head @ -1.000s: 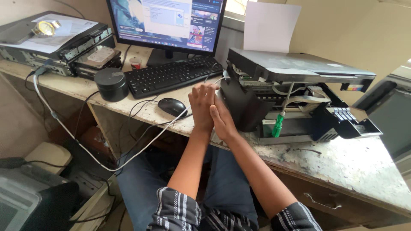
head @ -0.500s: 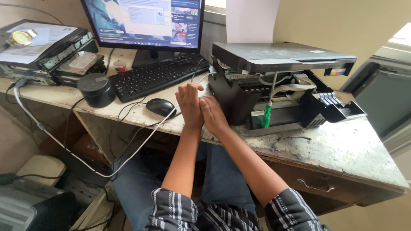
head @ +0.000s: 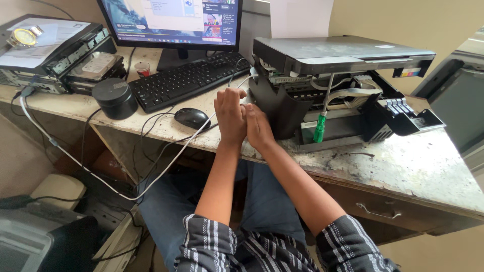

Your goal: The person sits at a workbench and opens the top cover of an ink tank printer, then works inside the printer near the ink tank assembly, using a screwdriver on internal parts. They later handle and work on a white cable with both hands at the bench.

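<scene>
Both hands remain pressed together since the earlier frame, barely shifted: left hand (head: pixel 230 115) and right hand (head: pixel 258 127) sit side by side at the table's (head: pixel 403 166) front edge, fingers together, holding nothing I can make out. Just right stands the opened black printer (head: pixel 333 85), touching the right hand. A mouse (head: pixel 191 118) lies near left; bare tabletop stretches rightward

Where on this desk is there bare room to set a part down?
Bare worn desktop lies in front of the opened black printer, toward the right edge. Left of both hands it is crowded: black mouse, black keyboard, cables.
</scene>
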